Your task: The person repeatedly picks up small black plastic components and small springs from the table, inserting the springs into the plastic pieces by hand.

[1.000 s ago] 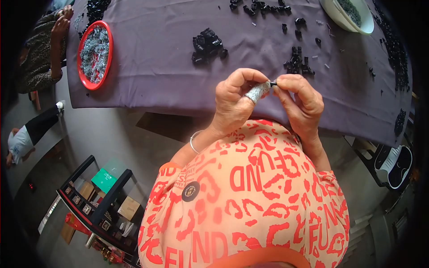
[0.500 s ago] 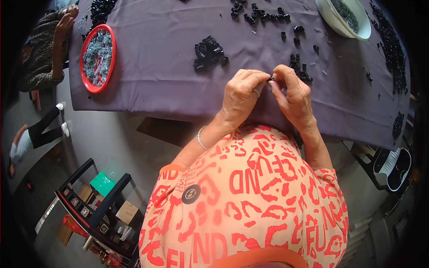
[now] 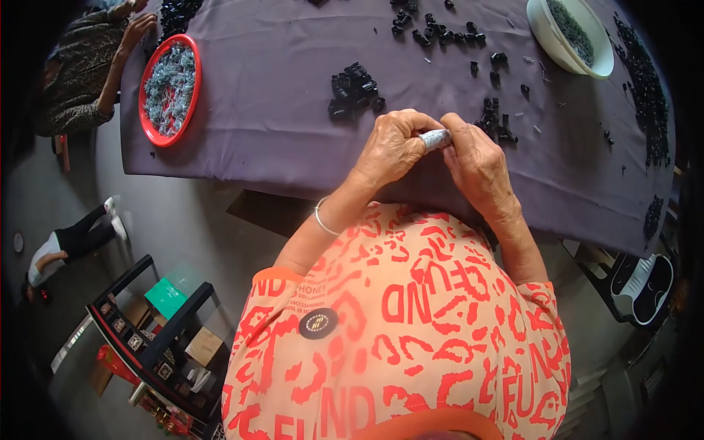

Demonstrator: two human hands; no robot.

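Note:
My left hand (image 3: 392,149) and my right hand (image 3: 478,163) meet at the table's front edge, fingertips pinched together. A silver-grey wrap (image 3: 434,139) covers what looks like a finger of my left hand, pointing toward the right hand. Between the fingertips the small black plastic part is mostly hidden. Just beyond my right hand lies a small group of black plastic parts (image 3: 490,117). A bigger heap of black parts (image 3: 353,89) sits beyond my left hand.
On the purple cloth (image 3: 257,95) stand a red tray (image 3: 196,88) of clear small pieces and a cream bowl (image 3: 604,67) of grey-green ones. More black parts (image 3: 649,95) line the right edge. Another person's hand (image 3: 138,29) is at far left. A shelf unit (image 3: 147,345) stands lower left.
My hands have turned inward, so the wrapped finger shows more and the black part is covered. The view has shifted slightly; the person at far left has moved a hand toward the table.

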